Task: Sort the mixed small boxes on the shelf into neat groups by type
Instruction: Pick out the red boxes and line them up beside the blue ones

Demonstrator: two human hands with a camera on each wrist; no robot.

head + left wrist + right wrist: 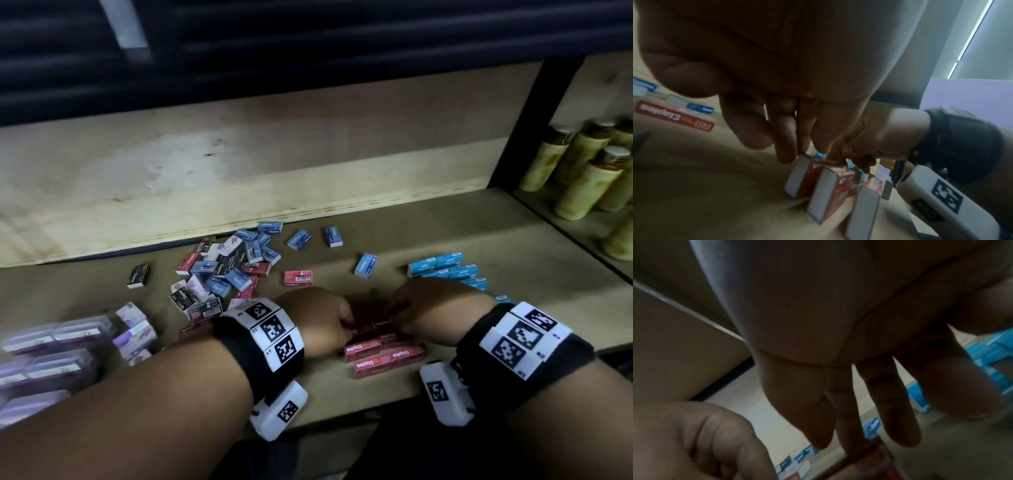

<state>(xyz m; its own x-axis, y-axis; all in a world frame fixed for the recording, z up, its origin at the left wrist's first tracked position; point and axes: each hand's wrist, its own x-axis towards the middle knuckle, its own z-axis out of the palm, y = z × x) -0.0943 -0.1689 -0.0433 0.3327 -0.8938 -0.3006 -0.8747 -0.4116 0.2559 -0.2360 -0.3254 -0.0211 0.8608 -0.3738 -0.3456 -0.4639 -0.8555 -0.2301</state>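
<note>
Red staple boxes (383,354) stand in neat rows near the shelf's front edge. Both hands meet over the far row. My left hand (346,323) sets its fingertips on the left end of a red box (803,177), thumb apart from it. My right hand (397,313) reaches down with straight fingers (900,418) onto a red box (869,464). A mixed pile (226,270) of blue, red, black and purple boxes lies at centre left. Purple boxes (51,346) are grouped at the left, light-blue ones (445,270) at the right.
Loose boxes lie apart on the shelf board (513,240): a black one (138,275), a red one (298,277), and three blue ones (299,239) behind. Greenish bottles (589,178) stand in the bay beyond the dark upright (534,126) on the right.
</note>
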